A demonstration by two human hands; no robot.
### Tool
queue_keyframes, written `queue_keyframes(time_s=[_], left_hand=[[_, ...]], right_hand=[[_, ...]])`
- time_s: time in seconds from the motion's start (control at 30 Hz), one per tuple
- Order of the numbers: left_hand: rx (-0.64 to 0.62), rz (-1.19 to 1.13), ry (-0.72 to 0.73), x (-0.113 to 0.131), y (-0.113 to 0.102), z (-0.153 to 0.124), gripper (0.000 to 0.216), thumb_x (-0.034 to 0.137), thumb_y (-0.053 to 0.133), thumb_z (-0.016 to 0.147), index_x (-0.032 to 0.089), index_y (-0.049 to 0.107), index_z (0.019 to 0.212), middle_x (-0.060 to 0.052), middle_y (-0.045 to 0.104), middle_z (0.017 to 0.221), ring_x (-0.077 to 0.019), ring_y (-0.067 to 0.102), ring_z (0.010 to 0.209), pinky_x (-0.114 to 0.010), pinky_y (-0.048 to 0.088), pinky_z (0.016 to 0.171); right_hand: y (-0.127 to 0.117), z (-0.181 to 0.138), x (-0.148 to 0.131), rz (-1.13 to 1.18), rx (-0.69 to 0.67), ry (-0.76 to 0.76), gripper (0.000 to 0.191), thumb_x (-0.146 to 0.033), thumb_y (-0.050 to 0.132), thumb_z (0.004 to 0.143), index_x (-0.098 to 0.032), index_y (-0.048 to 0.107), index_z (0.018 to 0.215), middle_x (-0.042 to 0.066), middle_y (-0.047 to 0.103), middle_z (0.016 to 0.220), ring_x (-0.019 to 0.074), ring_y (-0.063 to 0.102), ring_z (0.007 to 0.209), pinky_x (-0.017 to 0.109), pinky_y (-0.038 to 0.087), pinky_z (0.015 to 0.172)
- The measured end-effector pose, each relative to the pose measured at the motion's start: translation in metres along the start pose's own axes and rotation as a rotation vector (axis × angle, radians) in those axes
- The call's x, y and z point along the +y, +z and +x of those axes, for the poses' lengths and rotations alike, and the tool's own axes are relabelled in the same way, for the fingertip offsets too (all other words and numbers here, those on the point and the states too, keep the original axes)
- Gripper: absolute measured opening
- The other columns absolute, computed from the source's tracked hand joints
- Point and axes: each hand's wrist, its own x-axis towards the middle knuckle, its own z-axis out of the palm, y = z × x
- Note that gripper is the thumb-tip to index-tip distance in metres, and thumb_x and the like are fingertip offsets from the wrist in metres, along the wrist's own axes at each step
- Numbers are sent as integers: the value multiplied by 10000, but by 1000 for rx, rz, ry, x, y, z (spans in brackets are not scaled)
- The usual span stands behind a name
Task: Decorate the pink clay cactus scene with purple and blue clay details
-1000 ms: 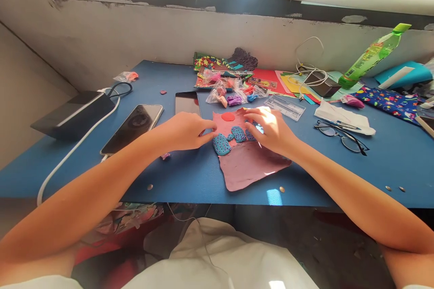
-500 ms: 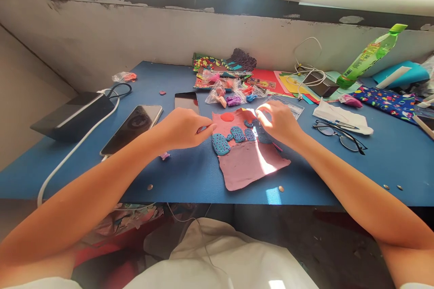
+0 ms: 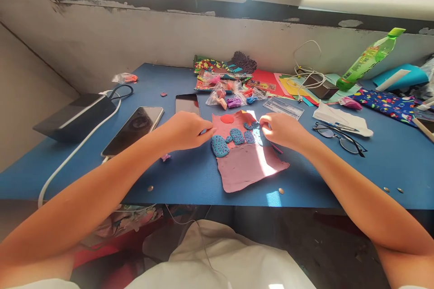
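Note:
A pink and mauve sheet of modelling clay [image 3: 247, 169] lies on the blue table. It carries a red clay disc [image 3: 227, 118] and several blue clay shapes [image 3: 220, 146] dotted with dark specks. My left hand [image 3: 191, 131] pinches the sheet's upper left edge between thumb and forefinger. At the upper right edge, my right hand [image 3: 283, 131] is closed, its fingertips pressed together against the sheet beside the blue shapes. The fingers hide part of that edge. A thin pink stick [image 3: 277, 148] pokes out below my right hand.
Two phones [image 3: 133, 131] [image 3: 187, 104] lie on the left, near a black box [image 3: 74, 115] with a white cable. Behind the sheet are bagged clay pieces [image 3: 233, 99] and coloured paper [image 3: 267, 76]. Glasses [image 3: 339, 137], tissue [image 3: 342, 117] and a green bottle [image 3: 371, 58] are right.
My right hand has shifted slightly right and down along the sheet's edge, with its fingers curled more. My left hand stays nearly in place at the left edge.

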Motion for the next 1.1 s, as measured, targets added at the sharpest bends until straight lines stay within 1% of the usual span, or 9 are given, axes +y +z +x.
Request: queue_keyframes(time_s=[0.1,0.3,0.4,0.5,0.67,0.77,0.83,0.93,1.1], left_hand=[[5,-5,-5,0,0,0,380,354,302,881,199,546,635,-14,568,578,-136,483,547,-255,252,520],[-27,-11,-14,-1,1,2,391,357,314,889,202,611,688,-22,570,588,-154,511,571,-268,254,518],[-42,6,-10,-1,1,2,401,355,308,891,202,636,719,-27,588,594,-158,519,571,-271,267,516],[-33,9,-11,-1,2,1,398,353,308,891,207,663,784,-27,621,621,-156,534,577,-266,274,514],[-22,10,-12,-4,6,2,403,362,304,890,236,681,953,-19,652,644,-149,550,570,-253,271,508],[-29,-4,-3,-5,9,3,394,372,317,887,260,681,985,-10,662,661,-150,572,592,-248,267,507],[-44,-15,-2,-6,9,3,397,381,315,893,269,681,997,-13,671,682,-160,586,613,-252,270,508],[-78,-19,-2,-5,8,3,414,376,301,902,261,677,1030,-33,687,722,-185,603,646,-266,280,517],[-103,-1,-13,-4,6,3,415,377,299,906,264,667,1062,-38,697,750,-195,618,680,-264,281,524]], right_hand=[[-3,-3,-1,-12,-16,-20,218,-118,438,782,-197,641,784,41,674,887,170,560,730,261,266,523],[-3,-8,-4,13,-26,-79,161,-199,442,832,-195,598,793,26,658,809,148,544,665,250,286,516],[-3,-9,-6,13,-49,-63,133,-200,444,834,-196,557,765,17,649,783,129,518,605,250,282,503],[-5,-10,-8,3,-78,-53,132,-197,435,837,-199,532,747,18,635,743,130,513,592,252,287,507],[-8,-10,-10,-7,-140,-23,115,-190,446,815,-197,538,745,24,619,670,128,509,533,251,295,502],[-8,-9,-8,-19,-175,8,72,-239,506,779,-197,552,745,14,596,594,129,491,483,249,290,475],[-7,-7,-7,-33,-174,23,84,-277,549,758,-195,568,750,24,613,625,141,511,512,249,291,467],[-5,-6,-5,-53,-147,43,108,-298,592,739,-192,594,758,47,647,716,173,564,617,251,299,475],[-3,-3,-4,-72,-78,88,119,-304,611,750,-189,622,775,53,654,728,216,608,740,255,305,502]])
